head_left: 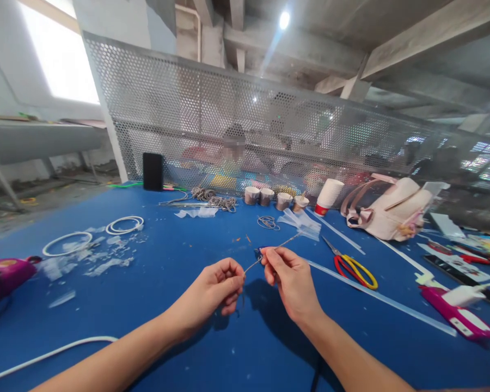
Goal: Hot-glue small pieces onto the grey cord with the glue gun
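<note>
A thin grey-brown cord (252, 266) runs between my two hands above the blue table (155, 277). My left hand (221, 284) is closed on it, fingers curled, with a short end hanging below. Pinched between thumb and fingers of my right hand (285, 272) is the same cord, which sticks out past them toward the upper right. Something small and dark shows at my right fingertips, too small to name. Scissors (355, 270) with red and yellow handles lie right of my right hand. A small coil of cord (268, 222) rests beyond my hands.
Cups (252, 195), stacked paper cups (329, 196) and a pink bag (396, 209) stand along the perforated screen (212, 120). White cable coils (67, 243) and plastic scraps lie left. A clear strip (384, 298) and a magenta power strip (457, 316) are right. People show behind the screen.
</note>
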### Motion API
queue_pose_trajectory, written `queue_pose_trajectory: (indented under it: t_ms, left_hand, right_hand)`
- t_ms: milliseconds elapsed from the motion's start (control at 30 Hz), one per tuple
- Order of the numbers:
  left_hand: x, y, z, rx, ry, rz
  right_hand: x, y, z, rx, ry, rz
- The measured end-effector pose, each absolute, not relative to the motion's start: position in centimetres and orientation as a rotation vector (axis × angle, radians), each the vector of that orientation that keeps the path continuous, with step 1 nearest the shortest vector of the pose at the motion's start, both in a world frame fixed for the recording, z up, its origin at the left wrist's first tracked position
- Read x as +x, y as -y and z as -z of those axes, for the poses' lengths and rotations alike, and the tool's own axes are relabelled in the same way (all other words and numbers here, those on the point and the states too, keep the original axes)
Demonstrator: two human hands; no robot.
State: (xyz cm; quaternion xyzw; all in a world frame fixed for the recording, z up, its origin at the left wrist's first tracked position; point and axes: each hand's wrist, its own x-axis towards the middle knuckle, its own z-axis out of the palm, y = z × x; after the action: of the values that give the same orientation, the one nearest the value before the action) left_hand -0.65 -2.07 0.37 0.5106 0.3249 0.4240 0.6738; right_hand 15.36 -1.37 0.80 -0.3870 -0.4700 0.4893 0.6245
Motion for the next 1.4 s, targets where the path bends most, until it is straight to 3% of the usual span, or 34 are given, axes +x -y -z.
queue_pose_trajectory:
  t_ms: [367,500,633,767,900,1400]
  left_hand:
    - [-0.5,2.0,-0.2,1.189,-0.869,-0.838]
    - [-0.8,1.3,-0.1,1.098,-0.858,-0.978]
    - [-1.6,-0.3,0.4,0.978,-0.889,-1.153]
    - [-2.2,-1.8,1.5,0.905,-0.941,-1.167]
    - [-2.1,-2.6,2.2,0.941,-0.959,-1.141]
    - [-1.8,-2.4,1.2,1.088,-1.057,-1.236]
  right_hand:
    - [15.6,1.5,-0.8,-0.956,1.277,-1.003]
    - [16.3,1.3,-1.4,-1.036,1.351,-1.034]
    - [18.3,2.2,-2.3,-1.164,1.763,-0.959]
    - [21.5,3.4,-2.5,-1.357,2.25,-0.571]
    - [24.1,2.4,-1.8,-1.736,2.254,-0.306]
    - [21.3,-2.4,1.8,-1.374,2.017,-0.562]
